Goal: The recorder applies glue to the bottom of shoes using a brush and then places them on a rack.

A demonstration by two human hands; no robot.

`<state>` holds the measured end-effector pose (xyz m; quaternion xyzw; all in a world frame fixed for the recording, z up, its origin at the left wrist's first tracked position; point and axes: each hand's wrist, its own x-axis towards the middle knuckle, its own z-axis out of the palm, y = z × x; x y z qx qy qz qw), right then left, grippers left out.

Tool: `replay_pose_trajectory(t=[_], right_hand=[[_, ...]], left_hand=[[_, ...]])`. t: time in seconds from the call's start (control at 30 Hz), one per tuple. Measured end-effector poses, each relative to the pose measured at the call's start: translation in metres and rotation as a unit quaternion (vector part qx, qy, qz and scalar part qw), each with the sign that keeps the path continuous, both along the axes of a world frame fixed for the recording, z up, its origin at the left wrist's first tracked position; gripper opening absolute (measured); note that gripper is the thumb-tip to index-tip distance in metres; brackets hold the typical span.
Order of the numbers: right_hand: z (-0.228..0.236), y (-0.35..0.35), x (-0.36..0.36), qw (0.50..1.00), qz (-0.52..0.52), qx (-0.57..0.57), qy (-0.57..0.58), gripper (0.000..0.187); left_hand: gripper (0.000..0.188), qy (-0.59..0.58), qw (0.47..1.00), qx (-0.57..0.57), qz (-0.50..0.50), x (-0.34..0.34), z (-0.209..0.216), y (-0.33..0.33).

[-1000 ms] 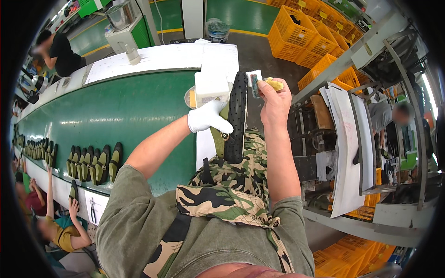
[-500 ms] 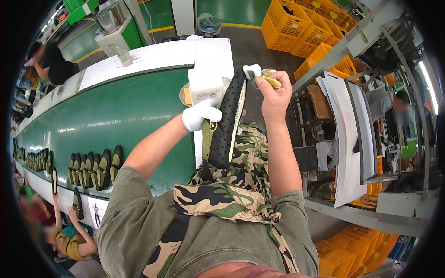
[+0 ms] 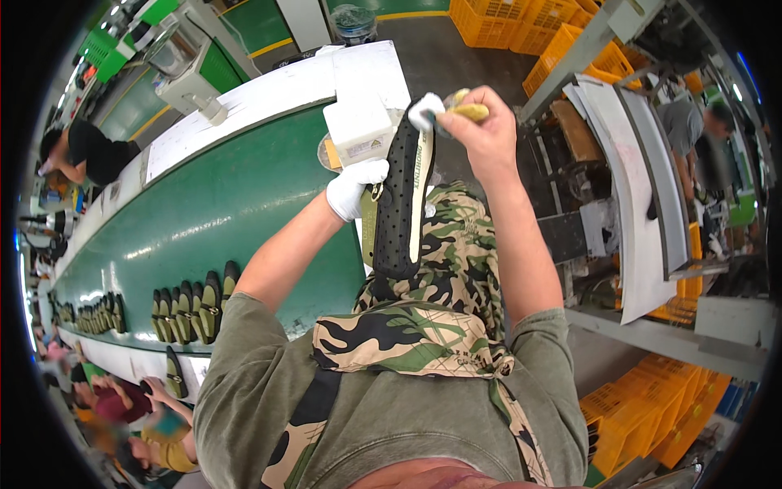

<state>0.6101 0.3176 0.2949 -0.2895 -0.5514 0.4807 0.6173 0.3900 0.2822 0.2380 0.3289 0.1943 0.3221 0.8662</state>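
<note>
A black, dotted shoe sole (image 3: 397, 232) with a pale strip along its side and an olive upper is held upright over my lap, sole outward. My left hand (image 3: 356, 189), in a white glove, is closed on the olive upper and its buckled strap. In my bare right hand (image 3: 491, 134) is a brush with a yellow handle (image 3: 471, 112), pinched between thumb and fingers. Its white, fluffy head (image 3: 425, 111) rests against the shoe's far end; the exact contact is blurred. A white box (image 3: 358, 126) stands just beyond my left hand.
To the left runs a green conveyor belt (image 3: 204, 196) bearing rows of olive shoes (image 3: 191, 314). One shoe (image 3: 175, 373) lies on the white ledge, near co-workers. Yellow crates (image 3: 562, 57) stand far right, and a metal rack with white boards (image 3: 623, 196) is on the right.
The shoe has turned more upright, showing more of its pale strip. The brush head has shifted slightly left onto the shoe's end. My view has swung, and a co-worker's raised hand has lowered.
</note>
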Motion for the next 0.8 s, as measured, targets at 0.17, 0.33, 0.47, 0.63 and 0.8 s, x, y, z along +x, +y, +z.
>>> replay_pose_trajectory(t=[0.17, 0.33, 0.47, 0.63, 0.8], right_hand=[[-0.003, -0.023, -0.002, 0.986, -0.098, 0.083, -0.105, 0.025], [-0.014, -0.061, 0.012, 0.989, 0.006, 0.067, -0.132, 0.028], [-0.014, -0.082, 0.032, 0.982, 0.072, 0.029, -0.172, 0.032], [-0.028, -0.093, 0.053, 0.983, 0.117, -0.012, -0.142, 0.032], [-0.044, -0.090, 0.068, 0.971, 0.210, -0.111, -0.040, 0.032]], left_hand=[[0.084, 0.023, 0.999, 0.029, 0.014, 0.009, -0.003, 0.001], [0.065, -0.011, 0.994, -0.032, 0.102, 0.013, -0.013, 0.002], [0.065, -0.012, 0.992, -0.023, 0.120, 0.024, -0.010, 0.002], [0.064, 0.014, 0.992, -0.040, 0.120, 0.031, -0.019, 0.002], [0.064, 0.004, 0.996, -0.024, 0.085, 0.046, -0.020, 0.004]])
